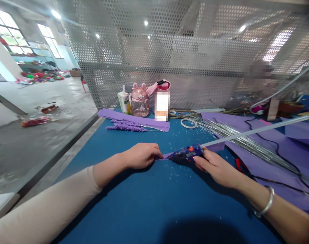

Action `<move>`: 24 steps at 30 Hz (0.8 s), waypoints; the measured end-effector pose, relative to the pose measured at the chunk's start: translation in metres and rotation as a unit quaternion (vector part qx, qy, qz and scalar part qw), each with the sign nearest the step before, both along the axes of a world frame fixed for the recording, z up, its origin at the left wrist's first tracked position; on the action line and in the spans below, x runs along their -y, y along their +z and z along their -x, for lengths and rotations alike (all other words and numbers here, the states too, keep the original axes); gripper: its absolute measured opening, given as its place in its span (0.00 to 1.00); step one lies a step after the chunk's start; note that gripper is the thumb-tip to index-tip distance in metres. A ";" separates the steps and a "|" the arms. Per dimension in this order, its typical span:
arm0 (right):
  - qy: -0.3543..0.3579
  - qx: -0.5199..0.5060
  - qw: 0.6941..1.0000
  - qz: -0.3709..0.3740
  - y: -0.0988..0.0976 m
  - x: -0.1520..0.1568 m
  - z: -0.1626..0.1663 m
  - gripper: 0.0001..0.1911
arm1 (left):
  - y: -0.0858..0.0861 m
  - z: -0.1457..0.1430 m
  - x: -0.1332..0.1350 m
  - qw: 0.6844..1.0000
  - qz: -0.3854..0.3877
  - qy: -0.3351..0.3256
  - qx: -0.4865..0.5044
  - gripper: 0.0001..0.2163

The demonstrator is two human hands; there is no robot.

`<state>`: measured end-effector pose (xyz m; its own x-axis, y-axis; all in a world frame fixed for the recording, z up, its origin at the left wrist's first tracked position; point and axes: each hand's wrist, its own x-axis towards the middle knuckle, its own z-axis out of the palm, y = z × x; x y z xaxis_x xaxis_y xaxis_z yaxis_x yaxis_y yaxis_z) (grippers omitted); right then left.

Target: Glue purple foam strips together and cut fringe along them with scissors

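My right hand (212,166) is wrapped round a dark blue hot glue gun (185,154). A long whitish glue stick (256,131) runs out of its back end toward the upper right. The gun's nozzle points left, at a narrow purple strip (165,156); whether it touches the strip I cannot tell. Fingers pinched together, my left hand (144,156) holds the strip's left end low over the blue tabletop (149,203). Beyond that hand lie purple lavender-like stems (126,125) on long purple strips (144,120).
A juice carton (124,102), a pink bottle (140,101) and a blurred-out bottle (162,101) stand at the back before a perforated metal screen (149,51). A white tape ring (189,123), wires (235,139), purple sheets (294,162), a black cord (278,149) and red-handled pliers (238,165) lie rightward.
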<state>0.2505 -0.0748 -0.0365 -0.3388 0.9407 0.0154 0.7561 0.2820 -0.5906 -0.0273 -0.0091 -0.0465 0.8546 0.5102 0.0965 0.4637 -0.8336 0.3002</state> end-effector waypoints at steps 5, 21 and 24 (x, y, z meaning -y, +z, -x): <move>0.000 -0.010 1.000 0.012 0.003 -0.003 -0.006 0.18 | -0.001 0.000 0.000 1.000 -0.011 0.003 -0.006 0.18; 0.002 0.042 0.999 -0.028 0.011 -0.005 -0.013 0.20 | 0.006 -0.003 0.001 0.995 -0.061 -0.030 -0.068 0.22; -0.001 0.036 0.999 -0.025 0.010 -0.006 -0.013 0.19 | 0.007 -0.005 0.003 0.995 -0.062 -0.022 -0.076 0.21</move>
